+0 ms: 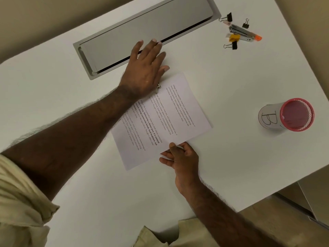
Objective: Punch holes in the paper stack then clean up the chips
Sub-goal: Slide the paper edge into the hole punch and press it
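Your left hand [145,68] is lying flat, palm down and fingers spread wide, just above the middle of the frame. It is covering the upper left corner of the paper [161,120], and its fingertips are reaching onto the grey panel [142,31] set into the desk [231,139]. A small metal part [158,87] is showing under the heel of that hand at the paper's edge; you cannot tell what it is, or whether the hand is pressing on it.

Your right hand [181,161] is sitting below the middle of the frame, pinching the paper's lower edge, with the thumb on top and the fingers curling beneath. The paper is lying at the centre of the desk, tilted, with printed text facing up; you cannot tell how many sheets it has.

In the upper right of the frame, a stapler [243,33] with an orange tip is lying among three black clips [228,16], well apart from the paper. At the right edge, a red mesh cup [292,115] wrapped in a label marked "B" is standing alone.
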`<state>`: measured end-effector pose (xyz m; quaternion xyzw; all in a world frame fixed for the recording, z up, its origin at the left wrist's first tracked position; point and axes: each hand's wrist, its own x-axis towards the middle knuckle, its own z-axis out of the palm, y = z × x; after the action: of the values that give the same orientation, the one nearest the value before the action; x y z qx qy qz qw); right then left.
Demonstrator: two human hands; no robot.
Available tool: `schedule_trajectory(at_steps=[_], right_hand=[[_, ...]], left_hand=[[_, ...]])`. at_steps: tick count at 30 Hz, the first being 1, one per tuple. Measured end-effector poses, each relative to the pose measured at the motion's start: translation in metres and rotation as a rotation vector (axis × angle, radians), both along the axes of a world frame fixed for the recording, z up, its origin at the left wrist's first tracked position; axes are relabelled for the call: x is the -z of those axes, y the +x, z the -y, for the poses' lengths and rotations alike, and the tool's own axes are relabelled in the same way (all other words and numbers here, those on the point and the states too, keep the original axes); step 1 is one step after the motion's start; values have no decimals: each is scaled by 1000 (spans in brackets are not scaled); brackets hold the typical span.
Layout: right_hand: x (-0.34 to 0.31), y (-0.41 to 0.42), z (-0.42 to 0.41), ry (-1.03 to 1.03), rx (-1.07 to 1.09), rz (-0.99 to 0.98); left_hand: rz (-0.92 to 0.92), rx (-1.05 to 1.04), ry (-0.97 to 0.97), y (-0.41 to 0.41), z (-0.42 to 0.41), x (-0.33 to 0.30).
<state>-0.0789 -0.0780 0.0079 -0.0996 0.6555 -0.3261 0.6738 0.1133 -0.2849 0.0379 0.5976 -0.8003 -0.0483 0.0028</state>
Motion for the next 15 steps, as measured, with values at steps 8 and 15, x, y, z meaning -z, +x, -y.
schedule_trajectory(at_steps=[8,15], right_hand=[[1,2,0,4,13,-12],[1,2,1,3,7,-22]], left_hand=[[-59,-91,176,2,-70,-2],[-101,-203,247,-7,-101,5]])
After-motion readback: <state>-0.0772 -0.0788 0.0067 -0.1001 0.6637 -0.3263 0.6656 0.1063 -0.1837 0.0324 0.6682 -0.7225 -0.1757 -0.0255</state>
